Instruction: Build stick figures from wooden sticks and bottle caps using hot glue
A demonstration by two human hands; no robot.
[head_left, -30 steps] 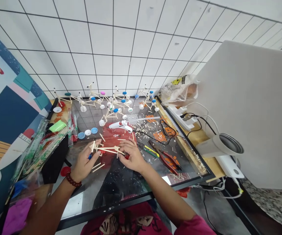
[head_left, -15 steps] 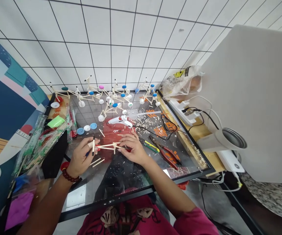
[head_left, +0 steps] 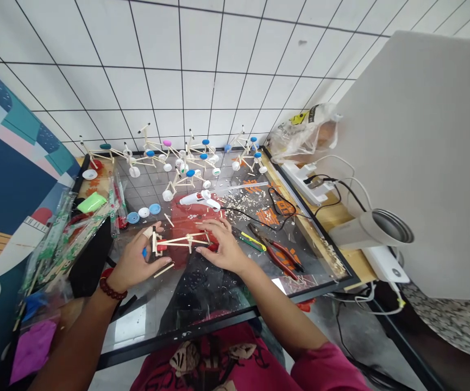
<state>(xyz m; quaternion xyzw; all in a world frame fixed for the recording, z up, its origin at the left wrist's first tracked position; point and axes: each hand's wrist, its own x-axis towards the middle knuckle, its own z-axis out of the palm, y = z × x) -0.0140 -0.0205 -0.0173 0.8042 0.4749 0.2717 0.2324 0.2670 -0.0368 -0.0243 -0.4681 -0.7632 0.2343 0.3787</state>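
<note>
My left hand (head_left: 135, 260) pinches the left end of a small stick frame (head_left: 181, 240) made of thin wooden sticks, just above the glass table (head_left: 202, 293). A blue cap shows between its fingers. My right hand (head_left: 220, 247) grips the frame's right end, fingers curled over the sticks and a red piece. A loose stick (head_left: 163, 270) lies on the glass below my left hand. A white glue gun (head_left: 200, 200) rests beyond the frame.
Several finished stick-and-cap models (head_left: 177, 160) stand along the tiled wall. Loose bottle caps (head_left: 143, 213) and packets of sticks (head_left: 71, 233) lie on the left. Red-handled pliers (head_left: 277, 252), a power strip (head_left: 306, 187) and cables are on the right, beside a grey lamp (head_left: 373, 231).
Both hands have turned the stick frame and raised it slightly off the glass. The camera has tilted down a little.
</note>
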